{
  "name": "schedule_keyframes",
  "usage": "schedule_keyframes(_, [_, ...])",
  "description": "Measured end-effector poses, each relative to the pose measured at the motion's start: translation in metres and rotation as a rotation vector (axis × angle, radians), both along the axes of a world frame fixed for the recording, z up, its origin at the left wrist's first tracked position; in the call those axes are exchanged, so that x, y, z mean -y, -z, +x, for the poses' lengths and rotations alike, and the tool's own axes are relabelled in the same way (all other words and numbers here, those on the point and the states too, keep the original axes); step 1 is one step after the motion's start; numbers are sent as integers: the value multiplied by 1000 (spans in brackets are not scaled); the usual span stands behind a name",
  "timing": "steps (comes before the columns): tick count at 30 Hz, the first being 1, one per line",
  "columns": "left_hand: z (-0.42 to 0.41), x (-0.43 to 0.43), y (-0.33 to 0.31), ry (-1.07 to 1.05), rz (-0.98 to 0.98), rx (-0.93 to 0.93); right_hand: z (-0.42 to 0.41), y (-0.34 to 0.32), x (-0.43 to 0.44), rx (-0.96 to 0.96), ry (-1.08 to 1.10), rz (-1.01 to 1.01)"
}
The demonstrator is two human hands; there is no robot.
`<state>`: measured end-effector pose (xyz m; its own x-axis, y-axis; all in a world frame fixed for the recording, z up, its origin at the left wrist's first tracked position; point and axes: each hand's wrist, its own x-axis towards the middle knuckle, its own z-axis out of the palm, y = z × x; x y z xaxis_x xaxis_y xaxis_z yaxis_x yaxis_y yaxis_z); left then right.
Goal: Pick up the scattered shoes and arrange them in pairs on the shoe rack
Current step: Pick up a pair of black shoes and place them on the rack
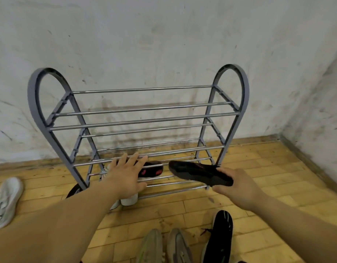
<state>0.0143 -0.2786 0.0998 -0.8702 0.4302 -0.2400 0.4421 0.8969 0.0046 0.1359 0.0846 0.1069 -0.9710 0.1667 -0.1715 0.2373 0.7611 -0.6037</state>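
Observation:
A grey shoe rack (137, 120) with metal bars stands against the wall. My right hand (238, 184) grips a black shoe (198, 172) by its heel, held level just in front of the rack's lower shelf, toe pointing left. My left hand (125, 173) reaches forward with fingers spread, over a black shoe with red sole marks (152, 170) lying on the lower bars. A white shoe (129, 200) sits below my left hand, mostly hidden by it.
A white sneaker (6, 202) lies on the wooden floor at far left. A grey-green pair (163, 245) and a black shoe (219, 236) lie at the bottom. A dark shoe (73, 190) peeks out by the rack's left foot. The wall corner is at right.

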Motion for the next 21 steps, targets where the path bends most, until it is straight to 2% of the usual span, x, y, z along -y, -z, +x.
schedule_keyframes(3, [-8, -4, 4, 38, -13, -11, 3, 45, 19, 19, 236, 4])
schedule_keyframes(8, [-22, -4, 12, 112, -3, -52, -3, 87, 45, -65, 368, 69])
schedule_keyframes(13, [-34, 7, 16, 230, 52, -137, -60, 112, 68, -137, 569, -70])
schedule_keyframes(15, [-39, 7, 16, 249, 72, -140, -90, 123, 71, -105, 585, -67])
schedule_keyframes(18, [-46, 6, 17, 270, 107, -117, -114, 143, 75, 47, 521, 67])
schedule_keyframes(21, [-49, 6, 16, 293, 123, -131, -119, 149, 73, -1, 486, 117])
